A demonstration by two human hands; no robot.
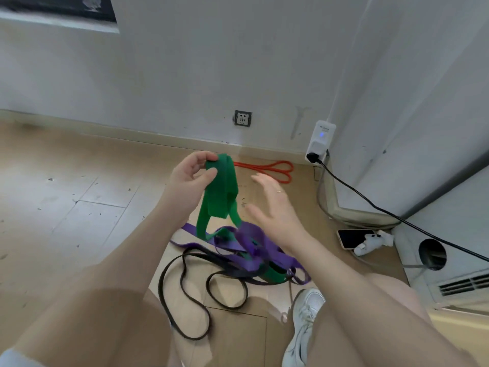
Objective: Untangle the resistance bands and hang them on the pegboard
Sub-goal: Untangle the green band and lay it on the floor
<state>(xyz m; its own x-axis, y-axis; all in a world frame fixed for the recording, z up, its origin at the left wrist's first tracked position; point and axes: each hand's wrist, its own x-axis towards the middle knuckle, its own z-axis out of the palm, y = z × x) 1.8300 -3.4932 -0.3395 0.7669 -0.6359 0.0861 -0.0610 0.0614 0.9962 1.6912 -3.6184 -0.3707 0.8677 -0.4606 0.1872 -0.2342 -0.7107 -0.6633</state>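
My left hand (189, 178) pinches the folded top of a wide green band (221, 192) and holds it up above the floor. The green band's lower end runs down into a tangle with a purple band (251, 245) and a thin black band (185, 287) lying on the wooden floor. To the right of the green band my right hand (272, 207) hovers with fingers spread, holding nothing. An orange band (270, 169) lies apart by the skirting board. No pegboard is in view.
A white plug adapter (320, 140) with a black cable (383, 210) sits on the wall at right. A phone (354, 238) and a white device (371, 242) lie on the floor by the corner. My white shoe (304, 321) stands below the tangle. A wall socket (242, 118) is behind.
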